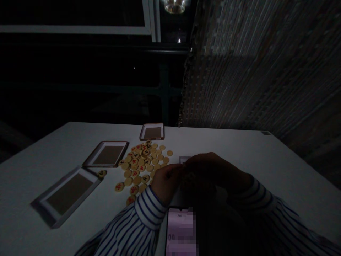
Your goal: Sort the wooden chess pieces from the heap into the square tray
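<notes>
My left hand [167, 179] is curled closed at the right edge of a heap of round wooden Chinese chess pieces [146, 161], some with red or black characters. Whatever its fingers hold is hidden. My right hand [218, 170] arches over from the other side, in deep shadow, and its fingertips meet the left hand. Its fingers are too dark to make out fully. Behind the hands shows the pale corner of a shallow box [183, 159]. Faint round shapes lie in the shadow under the right hand.
Three shallow trays stand around the heap: a near-left tray [69, 193], a middle tray [106, 154] and a far tray [152, 131]. A lit phone [179, 227] lies near the front of the white table [239, 142]. A bead curtain [234, 71] hangs behind.
</notes>
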Tool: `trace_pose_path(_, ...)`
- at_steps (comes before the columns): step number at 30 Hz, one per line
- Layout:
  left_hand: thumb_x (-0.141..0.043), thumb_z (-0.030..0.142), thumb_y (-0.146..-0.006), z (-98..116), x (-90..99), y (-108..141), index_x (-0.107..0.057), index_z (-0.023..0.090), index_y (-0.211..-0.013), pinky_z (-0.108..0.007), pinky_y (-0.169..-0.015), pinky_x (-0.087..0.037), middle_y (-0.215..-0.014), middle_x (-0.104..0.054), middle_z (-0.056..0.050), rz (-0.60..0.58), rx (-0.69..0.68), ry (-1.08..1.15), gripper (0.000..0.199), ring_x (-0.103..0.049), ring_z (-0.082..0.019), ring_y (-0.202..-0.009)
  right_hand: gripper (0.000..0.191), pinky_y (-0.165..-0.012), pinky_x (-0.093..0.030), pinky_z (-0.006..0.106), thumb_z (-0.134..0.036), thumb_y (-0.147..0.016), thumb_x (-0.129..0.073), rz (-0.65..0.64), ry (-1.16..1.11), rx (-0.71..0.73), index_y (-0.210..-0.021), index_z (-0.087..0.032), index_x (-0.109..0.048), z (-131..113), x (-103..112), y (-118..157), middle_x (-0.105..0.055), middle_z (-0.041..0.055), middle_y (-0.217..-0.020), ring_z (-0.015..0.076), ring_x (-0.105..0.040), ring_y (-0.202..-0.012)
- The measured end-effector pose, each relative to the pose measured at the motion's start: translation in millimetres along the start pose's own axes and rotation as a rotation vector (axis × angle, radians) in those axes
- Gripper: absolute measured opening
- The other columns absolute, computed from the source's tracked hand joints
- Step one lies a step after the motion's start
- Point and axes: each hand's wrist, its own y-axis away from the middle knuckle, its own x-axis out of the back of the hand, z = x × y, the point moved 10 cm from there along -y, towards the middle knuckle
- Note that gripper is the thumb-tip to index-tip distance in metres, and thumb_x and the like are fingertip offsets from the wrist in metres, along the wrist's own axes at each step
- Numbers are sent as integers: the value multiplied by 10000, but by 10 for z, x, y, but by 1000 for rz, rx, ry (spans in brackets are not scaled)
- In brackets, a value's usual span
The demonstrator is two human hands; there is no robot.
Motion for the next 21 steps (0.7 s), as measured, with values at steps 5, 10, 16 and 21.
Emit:
trace_pose_path(5, -577, 239, -672, -15, -36, 2, -646, 132, -847, -262, -728, -487, -847, -684, -71, -20, 9, 68, 216, -623, -168, -797, 212, -774, -471, 295, -224, -760, -543, 17, -46, -49, -957, -165, -594, 25, -18, -4, -631, 68, -933, 148, -590, -852)
trace_pose_path(10, -602, 162, -612, -33, -39, -8, -612, 124, -857, -265, -690, -495, -821, -682, -79, -14, 27, 103, 248, -628, -164, -762, 298, -801, -454, 300, -218, -752, -552, -1, -45, -23, -1046, -172, -551, 68, -42, 5, -610, 76, -989, 149, -576, -879)
trace_pose_path(16, -596, 171, -624, -10, 6, -13, -619, 129, -800, -246, -653, -491, -764, -680, -68, 14, 3, 35, 182, -626, -156, -722, 303, -817, -449, 301, -220, -773, -525, -42, 3, -29, -1072, -172, -542, 20, -74, 19, -606, 75, -1010, 152, -570, -907)
trace_pose_path(21, -597, 204, -644, -46, 27, -13, -640, 126, -793, -245, -665, -496, -774, -687, -74, 17, 15, 26, 174, -632, -157, -723, 275, -809, -454, 299, -203, -780, -508, -58, 3, -18, -1049, -179, -554, -15, -101, 19, -614, 64, -1000, 144, -577, -894)
